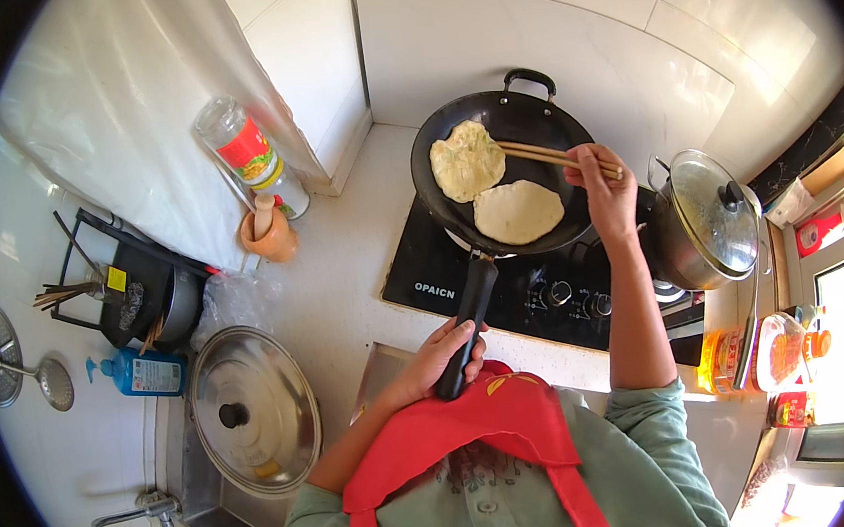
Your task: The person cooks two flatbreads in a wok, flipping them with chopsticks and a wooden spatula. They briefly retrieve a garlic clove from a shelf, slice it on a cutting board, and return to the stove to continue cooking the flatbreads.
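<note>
My left hand (447, 359) is wrapped around the black handle (473, 300) of a dark frying pan (523, 123). The pan sits over the black gas hob (429, 255). Inside it lie two flatbreads: a bumpy, yellowish one (467, 160) at the upper left and a smoother, pale one (519, 212) below, their edges meeting. Between the fingers of my right hand (605, 183) is a pair of wooden chopsticks (544, 153). Their tips are at the right edge of the yellowish flatbread; whether they grip it I cannot tell.
Right of the pan stands a lidded steel pot (708, 219), with an oil bottle (780, 352) nearer me. On the left are a wooden mortar (270, 237), a glass jar (236, 140), a blue pump bottle (144, 372) and a large steel lid (257, 398) over the sink (222, 518).
</note>
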A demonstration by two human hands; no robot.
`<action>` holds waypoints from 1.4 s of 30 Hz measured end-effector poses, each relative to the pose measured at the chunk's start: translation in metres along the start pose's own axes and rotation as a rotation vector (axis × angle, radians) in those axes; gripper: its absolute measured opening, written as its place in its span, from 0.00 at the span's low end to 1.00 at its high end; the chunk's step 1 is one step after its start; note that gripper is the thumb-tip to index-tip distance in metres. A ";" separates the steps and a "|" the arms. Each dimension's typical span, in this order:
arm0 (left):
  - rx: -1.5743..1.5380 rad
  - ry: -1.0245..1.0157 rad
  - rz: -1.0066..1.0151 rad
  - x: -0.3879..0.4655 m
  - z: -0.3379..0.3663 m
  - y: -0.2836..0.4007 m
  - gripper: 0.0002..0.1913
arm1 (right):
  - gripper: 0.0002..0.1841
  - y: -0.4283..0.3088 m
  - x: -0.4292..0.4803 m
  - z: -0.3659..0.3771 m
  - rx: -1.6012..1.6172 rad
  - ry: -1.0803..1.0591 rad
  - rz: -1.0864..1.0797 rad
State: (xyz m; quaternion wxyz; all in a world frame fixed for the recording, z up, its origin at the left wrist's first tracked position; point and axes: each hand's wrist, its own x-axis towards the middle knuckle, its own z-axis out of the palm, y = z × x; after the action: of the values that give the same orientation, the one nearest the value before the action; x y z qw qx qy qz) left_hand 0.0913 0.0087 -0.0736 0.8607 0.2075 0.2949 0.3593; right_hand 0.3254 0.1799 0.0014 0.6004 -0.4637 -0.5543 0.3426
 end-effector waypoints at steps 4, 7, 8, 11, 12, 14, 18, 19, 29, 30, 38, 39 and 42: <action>-0.012 -0.003 0.001 0.001 -0.001 0.000 0.13 | 0.13 -0.031 -0.022 -0.014 0.034 -0.106 0.152; -0.018 -0.015 -0.003 0.002 0.000 0.001 0.13 | 0.14 -0.032 -0.036 -0.018 0.024 -0.164 0.218; -0.023 -0.017 -0.003 0.002 0.001 0.001 0.13 | 0.14 -0.031 -0.039 -0.018 0.014 -0.167 0.238; -0.035 -0.024 -0.009 0.001 0.001 0.002 0.13 | 0.15 -0.018 -0.041 -0.025 -0.056 -0.094 0.271; -0.039 -0.027 -0.009 0.001 0.000 0.002 0.13 | 0.14 -0.019 -0.040 -0.027 -0.101 -0.044 0.268; -0.034 -0.023 -0.002 0.001 0.000 0.001 0.13 | 0.14 -0.018 -0.036 -0.036 -0.209 0.025 0.223; -0.025 -0.029 -0.003 0.001 0.001 0.003 0.13 | 0.14 -0.027 -0.037 -0.049 -0.388 0.139 0.059; -0.009 -0.029 -0.005 0.001 0.001 0.003 0.14 | 0.14 -0.031 -0.038 -0.052 -0.410 0.158 0.022; 0.028 -0.026 -0.017 0.000 0.001 0.004 0.16 | 0.12 -0.036 -0.052 -0.049 -0.017 0.081 0.089; 0.040 -0.027 -0.017 0.000 0.001 0.005 0.16 | 0.11 -0.032 -0.055 -0.047 0.016 0.081 0.115; 0.519 0.312 0.203 0.003 -0.010 0.021 0.14 | 0.09 -0.015 -0.082 -0.023 -0.296 0.094 -0.080; 0.606 0.402 0.294 0.007 -0.014 0.022 0.13 | 0.08 -0.014 -0.086 -0.018 -0.314 0.110 -0.081; 0.572 0.498 0.483 0.025 -0.016 0.047 0.11 | 0.06 -0.002 -0.092 -0.010 -0.417 0.111 -0.119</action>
State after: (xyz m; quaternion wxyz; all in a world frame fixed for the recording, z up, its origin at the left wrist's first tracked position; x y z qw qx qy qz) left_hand 0.0718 0.0598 -0.0678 0.5632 0.4071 0.5236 0.4930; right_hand 0.3211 0.0920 -0.0284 0.5401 -0.5624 -0.6057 0.1585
